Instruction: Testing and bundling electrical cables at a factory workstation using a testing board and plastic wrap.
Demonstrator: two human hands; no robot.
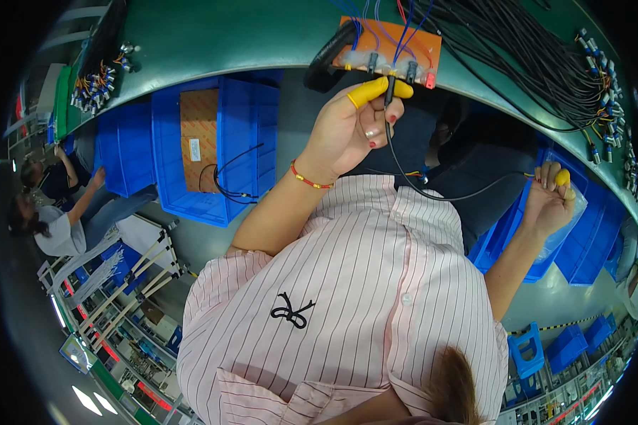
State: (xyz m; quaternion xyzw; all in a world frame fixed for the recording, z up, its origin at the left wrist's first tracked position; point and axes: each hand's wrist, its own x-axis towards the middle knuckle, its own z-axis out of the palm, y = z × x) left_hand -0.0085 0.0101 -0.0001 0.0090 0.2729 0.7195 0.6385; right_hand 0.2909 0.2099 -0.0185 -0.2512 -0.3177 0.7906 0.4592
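At the table edge, my left hand (351,120) pinches the dark plug end of a thin black cable (446,197) between fingers in yellow finger cots. The plug points up at a row of sockets along the near edge of an orange board (427,51); I cannot tell if it is seated. Blue, purple and red wires rise from the board. From the plug the cable loops down and right across my front. My right hand (550,202), out to the right with a yellow finger cot on, has its fingers closed on the far end, where short coloured wires show.
A thick bundle of black cables (524,64) with metal-tipped ends lies on the green table (213,35) at right. More connector ends (96,88) hang at left. Below stand blue bins (248,134), one with a cardboard piece (198,134). Other people sit at far left.
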